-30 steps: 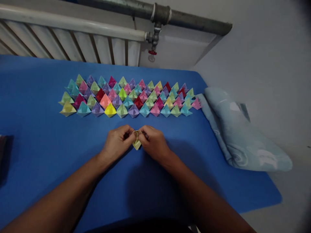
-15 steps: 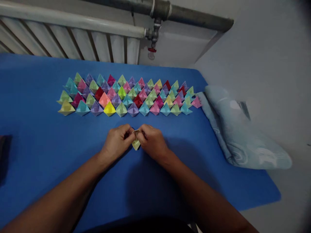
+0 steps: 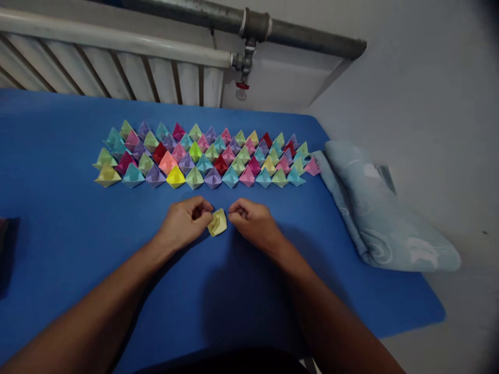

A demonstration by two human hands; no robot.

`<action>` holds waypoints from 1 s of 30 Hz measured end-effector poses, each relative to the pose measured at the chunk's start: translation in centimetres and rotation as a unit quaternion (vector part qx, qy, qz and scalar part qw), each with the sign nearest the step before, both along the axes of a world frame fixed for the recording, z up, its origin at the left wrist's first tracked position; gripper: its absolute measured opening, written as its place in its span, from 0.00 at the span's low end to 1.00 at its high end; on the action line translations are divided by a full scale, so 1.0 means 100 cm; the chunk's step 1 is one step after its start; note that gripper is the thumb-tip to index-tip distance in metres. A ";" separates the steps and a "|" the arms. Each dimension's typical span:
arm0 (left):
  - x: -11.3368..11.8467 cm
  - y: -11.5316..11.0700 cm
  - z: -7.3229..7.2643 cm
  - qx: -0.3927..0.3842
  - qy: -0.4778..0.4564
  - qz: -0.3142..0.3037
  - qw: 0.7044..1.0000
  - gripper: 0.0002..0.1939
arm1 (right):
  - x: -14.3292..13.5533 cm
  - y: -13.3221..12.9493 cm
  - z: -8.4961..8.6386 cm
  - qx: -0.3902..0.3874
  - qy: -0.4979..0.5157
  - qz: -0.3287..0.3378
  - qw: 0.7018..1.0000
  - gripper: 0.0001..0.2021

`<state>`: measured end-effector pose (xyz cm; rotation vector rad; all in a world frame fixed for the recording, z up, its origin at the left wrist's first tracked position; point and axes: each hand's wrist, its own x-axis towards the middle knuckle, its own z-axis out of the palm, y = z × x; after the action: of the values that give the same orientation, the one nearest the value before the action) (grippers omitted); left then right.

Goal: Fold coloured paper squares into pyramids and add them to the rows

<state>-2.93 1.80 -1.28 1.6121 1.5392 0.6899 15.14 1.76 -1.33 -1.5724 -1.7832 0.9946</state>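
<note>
A small pale yellow folded paper boat (image 3: pixel 218 222) is between my hands, low over the blue surface (image 3: pixel 171 306). My left hand (image 3: pixel 187 218) pinches its left edge between thumb and forefinger. Just off the boat's right side, my right hand (image 3: pixel 253 222) is closed, its thumb against its curled fingers, with nothing visible in it. Beyond both hands stand several rows of paper boats in many colours, among them a bright yellow boat (image 3: pixel 175 177) and a purple boat (image 3: pixel 212 178) in the front row.
A folded light blue blanket (image 3: pixel 390 223) lies at the right by the wall. Behind the surface are a white radiator (image 3: pixel 163 78), a grey pipe (image 3: pixel 312 39) and a red-handled valve (image 3: pixel 242 85). A dark object (image 3: pixel 8 249) sits at the left edge.
My right hand has let go of the pale yellow paper boat and moved slightly right. The boat has turned and now shows its open inside, still at my left fingers.
</note>
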 end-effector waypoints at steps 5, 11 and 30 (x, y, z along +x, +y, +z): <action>-0.004 0.002 -0.003 -0.012 -0.019 0.000 1.000 0.13 | 0.004 -0.001 0.004 -0.015 0.006 0.033 0.999 0.06; -0.005 0.003 -0.005 -0.012 -0.031 -0.036 0.999 0.11 | 0.001 -0.005 -0.001 0.033 -0.030 0.066 0.997 0.07; -0.004 0.005 0.000 -0.056 -0.144 0.027 0.988 0.08 | 0.005 -0.012 0.015 0.093 -0.087 0.200 0.972 0.11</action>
<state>-3.36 2.31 -1.28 1.3276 1.3871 0.8131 15.60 0.54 0.14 -1.2422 -2.3035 0.8502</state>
